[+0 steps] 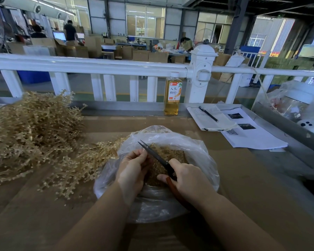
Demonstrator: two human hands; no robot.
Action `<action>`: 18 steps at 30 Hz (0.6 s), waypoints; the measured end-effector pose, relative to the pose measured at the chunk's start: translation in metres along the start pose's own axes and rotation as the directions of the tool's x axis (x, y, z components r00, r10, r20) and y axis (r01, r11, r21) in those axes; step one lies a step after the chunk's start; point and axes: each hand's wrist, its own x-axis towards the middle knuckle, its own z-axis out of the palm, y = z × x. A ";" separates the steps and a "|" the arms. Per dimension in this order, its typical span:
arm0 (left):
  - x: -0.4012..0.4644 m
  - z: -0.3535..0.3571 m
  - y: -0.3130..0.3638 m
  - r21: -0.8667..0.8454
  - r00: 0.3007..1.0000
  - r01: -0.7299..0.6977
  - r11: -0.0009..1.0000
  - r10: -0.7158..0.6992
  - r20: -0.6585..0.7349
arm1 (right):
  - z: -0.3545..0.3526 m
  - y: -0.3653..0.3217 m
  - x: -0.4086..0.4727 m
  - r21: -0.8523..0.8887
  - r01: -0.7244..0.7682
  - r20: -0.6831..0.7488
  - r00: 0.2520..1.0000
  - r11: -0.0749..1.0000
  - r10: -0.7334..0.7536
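Note:
A clear plastic bag (198, 156) lies open on the cardboard-covered table (243, 187), holding several small golden cut pieces (172, 151). Over the bag's mouth my right hand (187, 176) grips scissors (156, 156) with dark blades and red-brown handles, the blades pointing up and left. My left hand (132, 169) pinches a small golden piece right beside the blades; the piece itself is mostly hidden by my fingers. A big heap of golden branched plastic sprigs (31, 134) covers the table's left side, with loose sprigs (76, 165) reaching to the bag.
A bottle of amber drink (172, 96) stands at the table's far edge by a white railing (98, 67). An open notebook with a pen (208, 114) and printed sheets (250, 134) lie at the right. Bagged items (294, 104) sit far right. People work at distant desks.

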 end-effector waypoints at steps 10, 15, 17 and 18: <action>-0.008 0.005 0.002 0.100 1.000 -0.027 0.995 0.026 0.009 | 0.000 -0.004 0.001 0.000 -0.020 -0.023 1.000 1.000 0.020; -0.009 0.007 0.002 0.110 1.000 -0.017 0.994 0.019 -0.017 | -0.001 -0.004 0.001 0.017 -0.023 -0.017 1.000 1.000 0.023; -0.009 0.007 0.002 0.105 1.000 -0.013 0.994 0.016 -0.024 | 0.000 -0.004 0.001 0.017 -0.020 -0.023 1.000 1.000 0.020; -0.009 0.006 0.002 0.106 1.000 -0.011 0.994 0.014 -0.027 | 0.000 -0.004 0.001 0.015 -0.018 -0.030 0.999 1.000 0.018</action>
